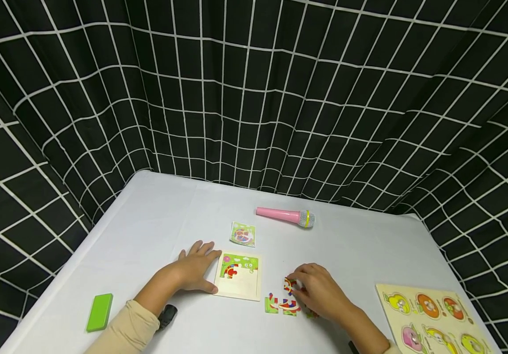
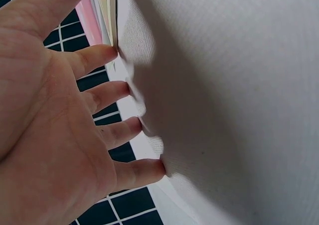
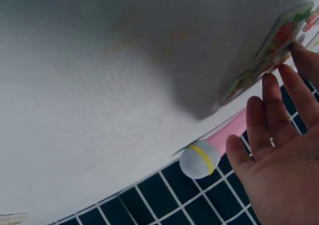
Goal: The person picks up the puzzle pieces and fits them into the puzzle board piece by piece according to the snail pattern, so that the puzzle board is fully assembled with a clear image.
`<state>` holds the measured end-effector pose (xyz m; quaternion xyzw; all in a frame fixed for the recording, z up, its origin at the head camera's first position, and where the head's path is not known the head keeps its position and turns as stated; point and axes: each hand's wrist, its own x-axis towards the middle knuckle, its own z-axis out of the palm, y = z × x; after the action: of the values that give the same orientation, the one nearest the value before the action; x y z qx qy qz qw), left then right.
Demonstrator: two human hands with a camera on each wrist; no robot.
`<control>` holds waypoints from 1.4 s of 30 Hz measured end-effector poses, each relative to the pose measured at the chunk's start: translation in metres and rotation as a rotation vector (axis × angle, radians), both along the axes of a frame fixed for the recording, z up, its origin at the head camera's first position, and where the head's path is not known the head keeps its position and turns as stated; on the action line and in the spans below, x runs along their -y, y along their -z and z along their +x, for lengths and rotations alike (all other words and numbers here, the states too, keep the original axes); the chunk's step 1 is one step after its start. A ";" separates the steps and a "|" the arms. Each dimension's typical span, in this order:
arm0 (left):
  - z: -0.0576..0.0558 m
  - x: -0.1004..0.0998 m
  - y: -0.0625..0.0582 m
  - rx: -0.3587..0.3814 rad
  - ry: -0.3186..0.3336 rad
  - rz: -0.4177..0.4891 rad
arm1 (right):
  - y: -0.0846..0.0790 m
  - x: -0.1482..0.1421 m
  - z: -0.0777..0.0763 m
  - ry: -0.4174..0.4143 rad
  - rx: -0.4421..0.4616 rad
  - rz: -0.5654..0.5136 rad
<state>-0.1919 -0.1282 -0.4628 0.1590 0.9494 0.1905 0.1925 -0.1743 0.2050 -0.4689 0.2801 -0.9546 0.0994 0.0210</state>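
White-surfaced, the bench (image 1: pixel 169 206) carries a puzzle board (image 1: pixel 245 286) at the lower centre of the frame, its picture filled along the top and upper left, bare wood below. Left hand (image 1: pixel 195 273): fingers spread and extended, thumb and a fingertip touching the board's left edge. Right hand (image 1: pixel 322 291), lower right of centre: fingers pinch a puzzle piece (image 1: pixel 288 285). Loose pieces (image 1: pixel 271 305) lie just below; some are partly hidden by that hand. Picture card (image 1: pixel 242 234) sits above the board; pink microphone (image 1: pixel 280 215) farther up. Green block (image 1: pixel 100 312) lies lower left; fruit board (image 1: pixel 433 317), lower right corner.
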 end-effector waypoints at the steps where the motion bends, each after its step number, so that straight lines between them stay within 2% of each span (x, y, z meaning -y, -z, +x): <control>1: 0.000 0.000 0.000 0.001 0.000 -0.001 | 0.001 0.000 0.000 -0.001 0.000 -0.003; 12: 0.001 0.004 -0.002 -0.004 0.000 -0.001 | 0.004 0.001 -0.004 0.019 0.032 -0.009; 20: 0.000 0.004 -0.003 -0.003 0.000 -0.005 | 0.000 0.007 -0.006 -0.014 -0.019 -0.010; 29: 0.000 0.003 -0.002 -0.007 -0.010 0.003 | -0.012 0.046 -0.012 -0.111 -0.046 -0.006; 35: 0.000 0.002 -0.002 -0.005 -0.001 -0.008 | -0.008 0.075 -0.017 -0.197 -0.069 0.007; 42: -0.001 0.000 0.000 -0.019 0.014 -0.021 | -0.004 0.095 -0.020 -0.237 -0.100 0.018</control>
<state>-0.1928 -0.1285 -0.4628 0.1656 0.9519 0.1777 0.1866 -0.1946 0.1102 -0.4647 0.3957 -0.9134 0.0786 0.0545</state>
